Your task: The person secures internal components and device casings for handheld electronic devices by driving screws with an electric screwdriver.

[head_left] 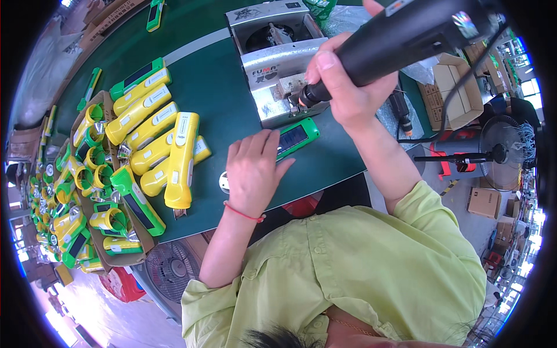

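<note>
My right hand (348, 81) is wrapped around a thick black electric screwdriver (400, 40), tilted with its bit end down at the left. That tip meets the front outlet of a metal screw feeder (270, 64), which has an open round bowl on top. My left hand (250, 168) lies over a green flashlight (295, 138) with a dark solar panel, fingers curled across its body and thumb along its near side. Part of the flashlight is hidden under the palm. Beside the left hand, several yellow flashlights (183, 156) lie in a row on the green table (214, 81).
A cardboard box (125, 226) packed with yellow and green flashlights stands along the table's left edge. Another black electric screwdriver (400, 110) rests right of the feeder. A black cord (449, 98) hangs at the right, near an open carton (458, 93) and a fan (502, 151).
</note>
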The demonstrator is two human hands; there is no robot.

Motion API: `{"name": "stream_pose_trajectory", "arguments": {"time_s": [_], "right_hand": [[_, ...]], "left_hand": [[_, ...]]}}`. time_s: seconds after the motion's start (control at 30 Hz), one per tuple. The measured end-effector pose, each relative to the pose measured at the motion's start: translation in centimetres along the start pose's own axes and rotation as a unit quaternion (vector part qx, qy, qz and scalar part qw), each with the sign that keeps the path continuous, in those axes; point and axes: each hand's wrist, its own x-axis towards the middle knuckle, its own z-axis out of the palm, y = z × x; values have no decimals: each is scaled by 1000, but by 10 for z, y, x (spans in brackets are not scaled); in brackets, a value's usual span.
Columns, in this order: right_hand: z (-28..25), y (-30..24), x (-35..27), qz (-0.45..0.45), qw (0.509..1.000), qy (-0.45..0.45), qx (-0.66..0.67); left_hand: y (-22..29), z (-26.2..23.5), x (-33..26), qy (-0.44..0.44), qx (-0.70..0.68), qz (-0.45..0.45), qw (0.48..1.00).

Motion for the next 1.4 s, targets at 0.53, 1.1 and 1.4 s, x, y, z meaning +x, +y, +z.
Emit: {"name": "stream_pose_trajectory", "arguments": {"time_s": [0.53, 1.1, 1.4], "right_hand": [[-30, -23, -38, 72, 997, -23, -16], [-21, -4, -70, 53, 997, -13, -51], [-22, -9, -72, 133, 989, 25, 60]], "left_hand": [[5, 15, 8, -48, -4, -27, 998], [7, 14, 9, -35, 6, -23, 999], [11, 3, -4, -41, 104, 6, 994]]}}
